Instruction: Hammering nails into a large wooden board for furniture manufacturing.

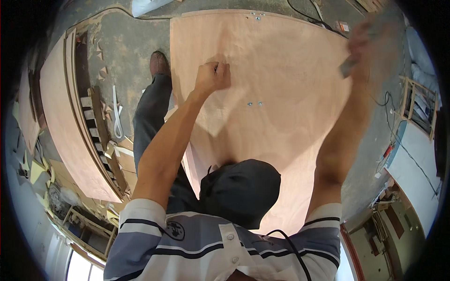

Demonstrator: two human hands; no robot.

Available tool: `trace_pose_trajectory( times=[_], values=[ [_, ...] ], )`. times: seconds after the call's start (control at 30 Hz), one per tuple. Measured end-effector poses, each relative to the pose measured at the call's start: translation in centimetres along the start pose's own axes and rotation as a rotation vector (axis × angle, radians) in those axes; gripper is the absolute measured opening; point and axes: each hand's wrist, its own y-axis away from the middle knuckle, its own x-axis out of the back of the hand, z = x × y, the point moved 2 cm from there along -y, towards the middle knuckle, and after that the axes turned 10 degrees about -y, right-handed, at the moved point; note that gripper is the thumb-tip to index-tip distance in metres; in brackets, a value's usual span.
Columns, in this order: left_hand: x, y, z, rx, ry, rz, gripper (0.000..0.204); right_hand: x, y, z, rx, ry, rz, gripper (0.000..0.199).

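Observation:
A large sheet of light plywood [281, 61] lies in front of me. Above its left part, my left hand [213, 77] is closed in a fist, with a small dark bit showing among the fingers. What it holds I cannot make out. My right hand [364, 42] is raised past the sheet's far right edge, smeared by motion. It grips a grey tool [348, 67] too blurred to name more exactly. Small shiny metal fittings [254, 103] sit in the middle of the sheet, with similar metal fittings [257, 17] near the far edge.
Curved plywood panels [61, 112] stand at the left beside a slatted wooden piece [101, 126]. My dark-trousered knee [239, 192] is over the sheet's near part; my shoe [159, 64] is on the floor. Cables [403, 145] and a wooden frame [417, 105] lie at right.

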Motion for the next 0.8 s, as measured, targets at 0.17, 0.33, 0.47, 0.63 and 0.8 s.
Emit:
trace_pose_trajectory(
  times=[0.17,0.33,0.47,0.63,0.8],
  values=[
    [0.0,0.2,0.4,0.036,0.02,0.025,0.039,1.9,1.3,-4.3,-0.069,-1.387,-0.122,0.017],
    [-0.2,-0.1,-0.3,0.063,-0.014,-0.018,0.04,-15.3,15.7,-3.7,-0.808,-0.476,-0.49,0.041],
    [-0.6,0.3,-1.8,0.077,0.053,-0.024,0.04,-13.5,19.1,-3.4,-0.986,-0.653,-0.348,0.043],
    [-0.7,-0.4,-1.5,0.029,0.148,0.043,0.033,-10.5,23.5,-0.8,-0.957,-0.529,-0.195,0.045],
    [-1.0,-2.0,-0.6,0.338,0.71,-0.206,0.021,-11.9,25.5,0.3,-1.026,-0.435,-0.115,0.041]
  ],
)
